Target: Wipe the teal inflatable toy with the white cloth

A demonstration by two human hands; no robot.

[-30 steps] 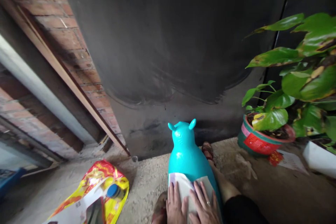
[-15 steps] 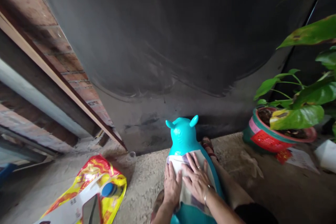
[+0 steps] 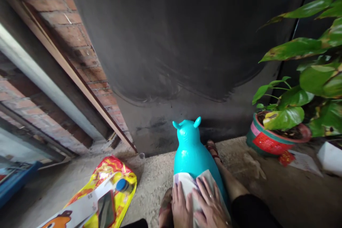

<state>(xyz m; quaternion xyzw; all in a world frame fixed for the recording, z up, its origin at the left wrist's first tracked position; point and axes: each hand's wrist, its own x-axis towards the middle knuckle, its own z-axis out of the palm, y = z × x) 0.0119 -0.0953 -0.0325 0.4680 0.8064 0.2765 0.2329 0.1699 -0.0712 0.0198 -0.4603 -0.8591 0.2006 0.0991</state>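
A turquoise inflatable animal toy (image 3: 191,151) with two small ears stands on the concrete floor between my legs, facing the dark wall. A pale cloth (image 3: 190,183) lies over its back. My left hand (image 3: 181,208) presses flat on the cloth's left part with fingers together. My right hand (image 3: 212,206), a ring on one finger, lies flat on the cloth's right part with fingers spread. Both hands rest palm-down at the bottom edge of the view.
A yellow and red plastic bag (image 3: 107,188) with a blue-capped item lies on the floor to the left. A potted green plant (image 3: 278,137) stands at the right beside a white container (image 3: 330,156). A brick wall (image 3: 80,50) rises at left. My sandalled foot (image 3: 212,148) is beside the toy.
Both hands slid back down the toy's back toward me with the cloth, after reaching up near its neck half a second ago. The view shifted slightly.
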